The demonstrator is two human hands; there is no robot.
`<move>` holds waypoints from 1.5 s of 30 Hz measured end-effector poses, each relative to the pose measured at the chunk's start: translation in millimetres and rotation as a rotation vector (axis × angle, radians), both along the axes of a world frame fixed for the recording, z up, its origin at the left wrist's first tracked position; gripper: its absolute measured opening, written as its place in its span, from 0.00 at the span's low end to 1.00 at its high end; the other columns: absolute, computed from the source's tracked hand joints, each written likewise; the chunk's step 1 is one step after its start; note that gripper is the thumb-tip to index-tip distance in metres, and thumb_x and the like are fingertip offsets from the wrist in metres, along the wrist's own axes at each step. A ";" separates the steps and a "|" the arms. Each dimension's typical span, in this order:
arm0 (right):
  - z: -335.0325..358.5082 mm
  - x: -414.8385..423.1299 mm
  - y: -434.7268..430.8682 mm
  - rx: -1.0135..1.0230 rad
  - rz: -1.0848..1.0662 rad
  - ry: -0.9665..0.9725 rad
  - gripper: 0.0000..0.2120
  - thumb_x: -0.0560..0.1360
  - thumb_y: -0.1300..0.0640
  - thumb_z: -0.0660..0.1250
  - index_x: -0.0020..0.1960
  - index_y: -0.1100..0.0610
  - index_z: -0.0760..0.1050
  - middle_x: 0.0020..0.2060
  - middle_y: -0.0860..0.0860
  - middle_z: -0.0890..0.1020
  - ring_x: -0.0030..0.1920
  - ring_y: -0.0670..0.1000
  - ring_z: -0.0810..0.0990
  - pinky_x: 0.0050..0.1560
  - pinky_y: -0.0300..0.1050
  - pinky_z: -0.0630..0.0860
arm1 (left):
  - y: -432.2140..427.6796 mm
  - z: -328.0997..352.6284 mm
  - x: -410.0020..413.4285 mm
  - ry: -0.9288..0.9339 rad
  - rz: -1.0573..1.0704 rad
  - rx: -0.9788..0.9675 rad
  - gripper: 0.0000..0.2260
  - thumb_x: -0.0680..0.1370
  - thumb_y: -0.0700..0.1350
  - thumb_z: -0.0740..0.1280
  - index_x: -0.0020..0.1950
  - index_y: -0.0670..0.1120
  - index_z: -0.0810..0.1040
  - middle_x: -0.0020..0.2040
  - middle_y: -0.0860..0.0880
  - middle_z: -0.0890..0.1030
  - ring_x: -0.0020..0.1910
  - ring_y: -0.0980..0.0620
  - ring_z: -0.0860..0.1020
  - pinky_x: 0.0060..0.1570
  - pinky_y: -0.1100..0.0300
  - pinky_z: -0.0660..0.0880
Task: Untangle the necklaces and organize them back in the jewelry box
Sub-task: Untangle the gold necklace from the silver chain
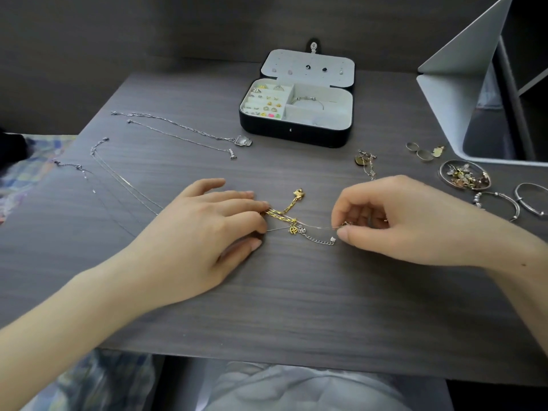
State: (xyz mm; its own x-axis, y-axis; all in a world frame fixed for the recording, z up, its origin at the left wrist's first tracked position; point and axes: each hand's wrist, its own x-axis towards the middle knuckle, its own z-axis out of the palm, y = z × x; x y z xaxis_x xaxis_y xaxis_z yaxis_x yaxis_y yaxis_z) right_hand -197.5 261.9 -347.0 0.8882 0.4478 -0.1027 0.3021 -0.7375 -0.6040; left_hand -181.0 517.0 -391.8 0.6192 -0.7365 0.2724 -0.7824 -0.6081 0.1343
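Slack matters: with your left hand pinning the gold chain on the desk, ease the silver chain pinched in your right hand sideways, never tugging the knot between them.

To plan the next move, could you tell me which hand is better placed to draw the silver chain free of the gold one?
Probably the right hand: it pinches the silver chain, while the left hand pins the gold chain to the table.

Your left hand presses the gold chain to the bench; your right hand pinches a thin silver chain crossing it, the open jewelry box beyond.
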 end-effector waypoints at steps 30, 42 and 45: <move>-18.7 -17.7 27.5 -0.062 0.178 -0.239 0.12 0.66 0.38 0.64 0.43 0.43 0.79 0.31 0.39 0.74 0.35 0.38 0.69 0.37 0.34 0.67 | -15.9 0.4 2.1 0.037 -0.013 -0.089 0.18 0.72 0.42 0.56 0.52 0.54 0.83 0.43 0.52 0.77 0.40 0.49 0.73 0.37 0.54 0.68; -29.1 10.8 41.2 -0.253 0.140 -0.552 0.11 0.70 0.48 0.56 0.35 0.49 0.75 0.30 0.42 0.73 0.33 0.48 0.70 0.30 0.40 0.63 | -10.3 0.0 -2.4 -0.007 -0.017 -0.027 0.25 0.68 0.39 0.51 0.53 0.53 0.83 0.46 0.49 0.78 0.40 0.47 0.75 0.38 0.55 0.60; -26.6 10.0 37.7 -0.191 0.113 -0.460 0.09 0.73 0.48 0.58 0.38 0.49 0.73 0.31 0.38 0.68 0.35 0.42 0.67 0.36 0.37 0.63 | -10.1 -0.5 -3.8 -0.005 -0.009 -0.017 0.26 0.68 0.39 0.51 0.53 0.53 0.83 0.46 0.49 0.79 0.41 0.47 0.76 0.38 0.55 0.60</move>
State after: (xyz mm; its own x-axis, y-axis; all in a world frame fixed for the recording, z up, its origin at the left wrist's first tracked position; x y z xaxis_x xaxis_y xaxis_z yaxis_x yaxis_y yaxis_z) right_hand -187.5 299.6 -373.6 0.8080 0.5549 0.1980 0.5889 -0.7694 -0.2474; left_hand -184.8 506.9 -392.3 0.6110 -0.7373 0.2881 -0.7886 -0.5987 0.1402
